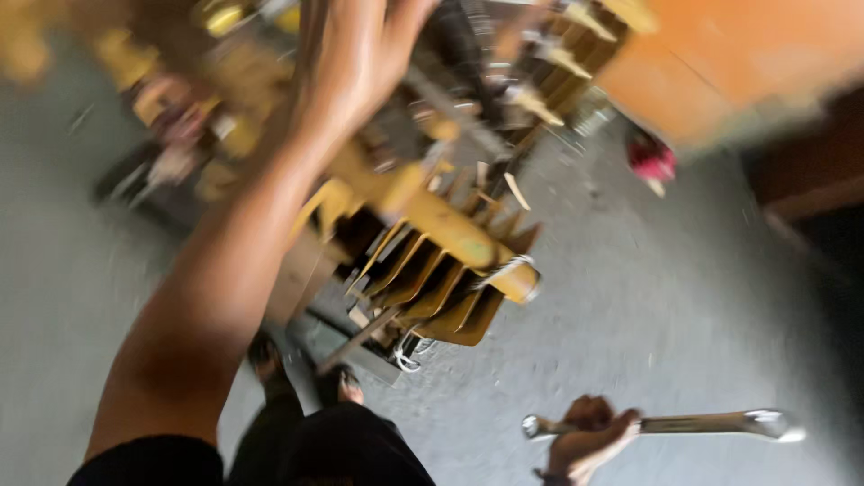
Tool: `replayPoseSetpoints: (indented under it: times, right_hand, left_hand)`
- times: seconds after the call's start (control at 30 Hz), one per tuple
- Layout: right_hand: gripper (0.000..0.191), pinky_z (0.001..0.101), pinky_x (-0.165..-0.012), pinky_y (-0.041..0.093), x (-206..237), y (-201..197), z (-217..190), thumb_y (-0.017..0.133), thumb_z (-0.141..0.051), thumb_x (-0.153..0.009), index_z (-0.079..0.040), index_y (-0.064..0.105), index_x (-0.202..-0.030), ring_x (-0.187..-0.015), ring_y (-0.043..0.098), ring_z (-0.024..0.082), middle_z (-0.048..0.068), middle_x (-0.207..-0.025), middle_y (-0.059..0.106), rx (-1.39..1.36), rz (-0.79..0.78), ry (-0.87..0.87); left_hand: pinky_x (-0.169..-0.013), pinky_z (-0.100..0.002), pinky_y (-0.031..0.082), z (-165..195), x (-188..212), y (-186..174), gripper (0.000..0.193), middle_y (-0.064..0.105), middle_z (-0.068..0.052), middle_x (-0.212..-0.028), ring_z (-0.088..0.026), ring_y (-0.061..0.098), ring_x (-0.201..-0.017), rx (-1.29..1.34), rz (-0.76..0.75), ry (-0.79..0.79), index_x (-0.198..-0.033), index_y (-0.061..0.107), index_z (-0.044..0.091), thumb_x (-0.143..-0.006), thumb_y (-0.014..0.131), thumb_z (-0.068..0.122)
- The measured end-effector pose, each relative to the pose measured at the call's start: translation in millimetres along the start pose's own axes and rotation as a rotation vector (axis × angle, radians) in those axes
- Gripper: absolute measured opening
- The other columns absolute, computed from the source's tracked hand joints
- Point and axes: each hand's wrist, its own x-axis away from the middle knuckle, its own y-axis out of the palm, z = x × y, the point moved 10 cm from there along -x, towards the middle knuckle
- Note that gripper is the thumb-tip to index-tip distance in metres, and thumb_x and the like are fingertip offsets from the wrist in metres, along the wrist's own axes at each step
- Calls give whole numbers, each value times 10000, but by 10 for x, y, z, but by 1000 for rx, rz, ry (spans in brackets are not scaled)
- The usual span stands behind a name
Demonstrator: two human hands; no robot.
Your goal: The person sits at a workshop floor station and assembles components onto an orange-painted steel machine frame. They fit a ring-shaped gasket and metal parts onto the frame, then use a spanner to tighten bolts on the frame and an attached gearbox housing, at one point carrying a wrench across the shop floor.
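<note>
Steel is what we hold in our right hand (587, 441): a long chrome wrench (666, 424), low in the view at about five o'clock, lying nearly level above the grey concrete floor (648, 297). We judge it stiff, fairly heavy for its length, and smooth enough to slip in a greasy palm. Our right grip is wrapped around the shaft near its left end, fingers curled over it, so most of the tool runs out to three o'clock and its far head hangs free. A hold nearer the middle would balance it better, we judge; the end hold suits leverage.

Our left hand (355, 54) reaches up toward twelve o'clock, the forearm running from seven o'clock across the frame to the yellow machine (432, 234). The blur keeps us from telling whether that grip is open or closed, or whether it touches the metal. The machine looks like heavy cast and plate steel, with slanted fins and a yellow shaft at the centre; we judge it rigid, sharp-edged and far too heavy to shift by hand. An orange panel (747, 54) stands at one o'clock. Our shoes (270, 355) show at six o'clock.
</note>
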Motion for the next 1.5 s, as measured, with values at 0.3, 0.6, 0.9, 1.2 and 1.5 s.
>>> replayPoseSetpoints:
  times: [0.3,0.6,0.9,1.2,1.5]
  right_hand:
    - [593,319,-504,147,1987,2687,1331,492,-596,-1023,-139,274,-714,-566,199,103,-36,-622,217,274,-1197,206]
    - [542,323,-515,169,5586,2488,1193,548,-515,-1019,-93,365,-732,-595,220,98,-31,-646,258,324,-2245,194]
    - [493,327,-526,191,8601,11,165,604,-435,-1015,-47,457,-749,-625,241,92,-25,-669,300,291,-3327,57]
    - [429,309,-581,333,10080,-1962,-188,513,-384,-1079,-42,610,-838,-651,435,136,53,-721,494,-377,-3537,-842]
    - [509,311,-495,379,12204,-3595,136,572,-375,-1023,-38,595,-643,-515,467,124,44,-548,526,422,-3304,-753]
  left_hand:
    - [-703,-493,527,-780,5168,-2378,223,694,-124,-1038,-371,672,-856,-390,160,-862,-1063,688,97,-959,643,290]
    - [-685,-458,549,560,8802,-4218,150,673,-110,-891,-326,671,-840,-667,715,-1371,-903,638,90,-821,670,211]
    - [-692,-451,577,1489,11475,-3987,238,753,-66,-928,-279,718,-869,-292,447,-2098,-884,769,173,-775,738,382]
    - [-902,-445,569,3897,13234,-3755,392,735,-110,-1155,-318,685,-1116,-300,1195,-2625,-1076,725,122,-963,640,487]
    - [-908,-441,584,5463,15429,-5431,285,759,-197,-1132,-343,725,-1094,-127,1167,-2704,-1061,789,88,-907,670,296]
